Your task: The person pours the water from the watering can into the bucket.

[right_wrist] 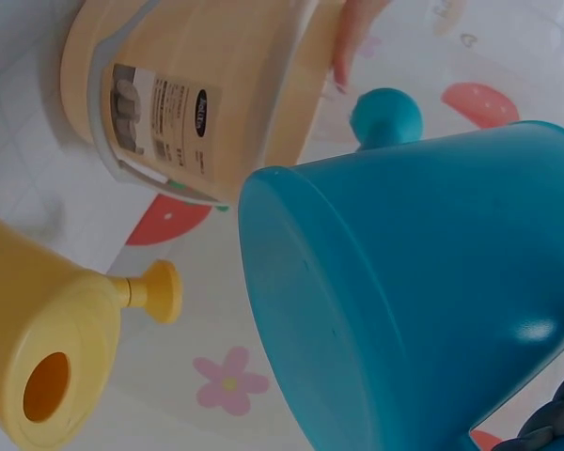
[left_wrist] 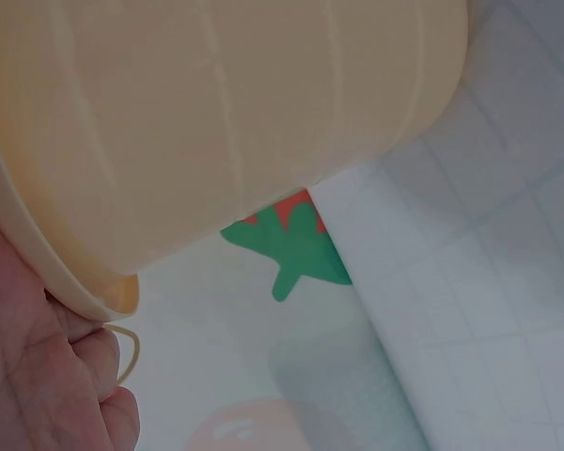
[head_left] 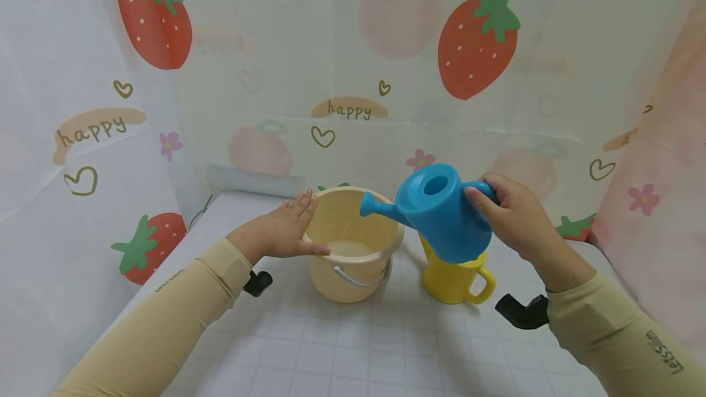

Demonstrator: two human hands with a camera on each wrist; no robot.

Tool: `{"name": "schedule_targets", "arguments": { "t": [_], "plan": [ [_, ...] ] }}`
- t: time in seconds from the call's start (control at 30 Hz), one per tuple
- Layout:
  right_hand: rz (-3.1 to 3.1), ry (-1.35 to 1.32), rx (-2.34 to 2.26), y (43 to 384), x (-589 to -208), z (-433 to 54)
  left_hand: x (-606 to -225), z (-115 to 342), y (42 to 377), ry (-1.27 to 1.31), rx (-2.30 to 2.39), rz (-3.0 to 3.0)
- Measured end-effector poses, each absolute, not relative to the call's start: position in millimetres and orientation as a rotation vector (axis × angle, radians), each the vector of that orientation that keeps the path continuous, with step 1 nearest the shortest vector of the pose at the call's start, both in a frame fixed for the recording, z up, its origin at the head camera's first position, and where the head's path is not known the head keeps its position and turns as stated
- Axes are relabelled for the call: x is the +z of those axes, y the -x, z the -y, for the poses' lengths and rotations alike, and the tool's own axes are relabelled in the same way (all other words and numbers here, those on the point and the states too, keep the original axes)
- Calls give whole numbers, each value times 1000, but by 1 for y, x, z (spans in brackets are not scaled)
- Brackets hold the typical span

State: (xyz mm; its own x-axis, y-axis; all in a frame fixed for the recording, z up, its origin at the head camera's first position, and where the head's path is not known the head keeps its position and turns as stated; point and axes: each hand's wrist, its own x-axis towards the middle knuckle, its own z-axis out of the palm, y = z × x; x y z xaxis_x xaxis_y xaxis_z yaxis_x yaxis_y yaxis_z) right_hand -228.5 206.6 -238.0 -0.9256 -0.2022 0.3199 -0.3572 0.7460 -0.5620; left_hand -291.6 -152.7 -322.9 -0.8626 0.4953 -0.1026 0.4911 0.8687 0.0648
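Observation:
My right hand [head_left: 515, 219] grips the handle of a blue watering can [head_left: 449, 219], held in the air and tilted with its spout toward the left. The spout's round head reaches over the opening of a cream bucket [head_left: 353, 277] standing on the table. Against the bucket's left rim rests my left hand [head_left: 281, 228], fingers extended and thumb along the front of the rim. In the left wrist view, the palm [left_wrist: 28, 366] lies against the rim. Below the blue can stands a yellow watering can [head_left: 449, 280], partly hidden by it; the right wrist view shows its filling hole and spout.
A white table [head_left: 331, 348] with a faint grid carries the bucket and the yellow can. Behind it hangs a curtain [head_left: 309, 35] printed with strawberries. A rolled edge of cloth [head_left: 254, 181] lies at the back left. The bucket's grey handle [right_wrist: 99, 103] hangs down beside a label.

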Motion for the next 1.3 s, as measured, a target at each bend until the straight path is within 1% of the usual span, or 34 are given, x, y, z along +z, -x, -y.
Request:
{"name": "schedule_targets", "arguments": {
  "t": [1.3],
  "plan": [
    [2730,-447,892,228,-235,-203,-324,153,292,-772,70,-2915]
  ]
}}
